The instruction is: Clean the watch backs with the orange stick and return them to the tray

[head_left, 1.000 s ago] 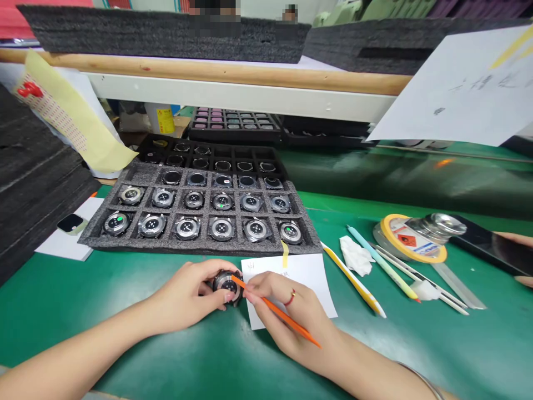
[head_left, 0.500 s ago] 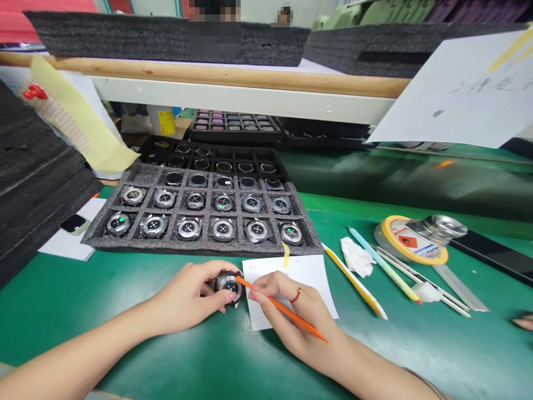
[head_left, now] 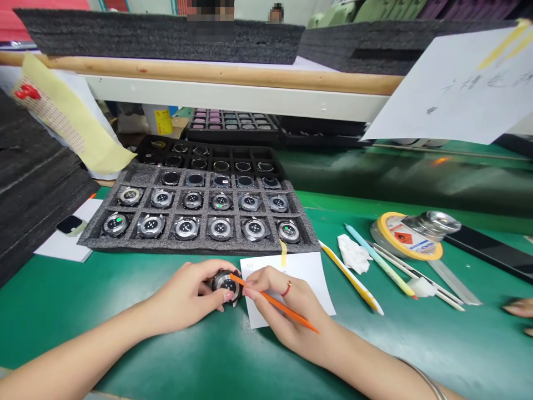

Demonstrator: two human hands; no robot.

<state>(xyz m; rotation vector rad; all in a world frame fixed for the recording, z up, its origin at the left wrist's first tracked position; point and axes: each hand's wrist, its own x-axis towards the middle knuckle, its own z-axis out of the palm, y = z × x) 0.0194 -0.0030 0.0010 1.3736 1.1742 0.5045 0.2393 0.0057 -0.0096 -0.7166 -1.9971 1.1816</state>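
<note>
My left hand (head_left: 187,294) grips a round watch body (head_left: 225,284) by its edge, its silver and black back facing up, thumb on the lower right part. Pinched in my right hand (head_left: 287,305) is a thin orange stick (head_left: 291,314), whose tip lies over the upper part of the watch back. Under my right hand is a white sheet (head_left: 306,272) with a strip of yellow tape. Beyond both hands, a grey foam tray (head_left: 200,246) holds several similar watch bodies in its compartments.
To the right lie a yellow-and-white tool (head_left: 353,280), crumpled tissue (head_left: 353,254), a blue-yellow pen (head_left: 381,261), tape roll (head_left: 385,230), metal-topped container (head_left: 437,222) and black slab (head_left: 491,250). Another person's fingers (head_left: 520,307) show at the right edge. At left, a square watch (head_left: 69,224) rests on papers.
The stick's tip has moved left, further over the watch back. The whole view has shifted slightly, and more of the other person's fingers shows at the right edge.
</note>
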